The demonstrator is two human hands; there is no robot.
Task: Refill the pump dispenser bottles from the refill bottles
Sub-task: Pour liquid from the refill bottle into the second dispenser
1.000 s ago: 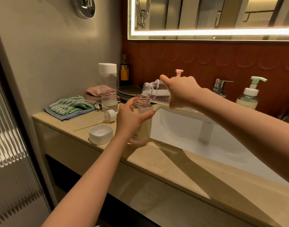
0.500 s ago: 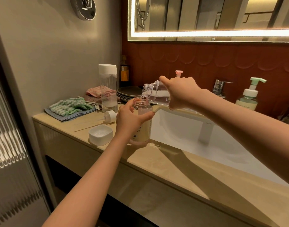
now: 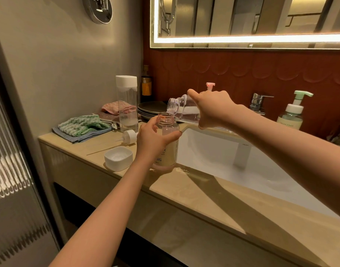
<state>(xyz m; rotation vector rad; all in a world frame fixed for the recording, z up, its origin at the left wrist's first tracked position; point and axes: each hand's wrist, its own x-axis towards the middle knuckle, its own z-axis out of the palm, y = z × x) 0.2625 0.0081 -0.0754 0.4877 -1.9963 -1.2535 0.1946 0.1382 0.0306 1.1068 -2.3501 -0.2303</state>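
My left hand (image 3: 152, 140) grips an uncapped dispenser bottle (image 3: 168, 145) with a cream label, standing on the counter by the sink's left rim. My right hand (image 3: 211, 108) holds a clear refill bottle (image 3: 181, 108) tipped on its side, its threaded mouth right over the dispenser's open neck. The white pump head (image 3: 129, 136) lies on the counter to the left. A white square cap (image 3: 118, 158) sits near the front edge. A second clear refill bottle (image 3: 126, 104) with a white lid stands upright behind. A green pump bottle (image 3: 291, 114) stands at the back right.
Folded green and blue cloths (image 3: 82, 128) and a pink cloth (image 3: 112, 108) lie at the back left beside stacked dark plates (image 3: 151, 108). The white sink basin (image 3: 232, 157) fills the right side under a chrome faucet (image 3: 258, 103). A pink pump top (image 3: 210, 85) shows behind my right hand.
Both hands and bottles stay in nearly the same place; the refill bottle stays tipped over the dispenser's neck.
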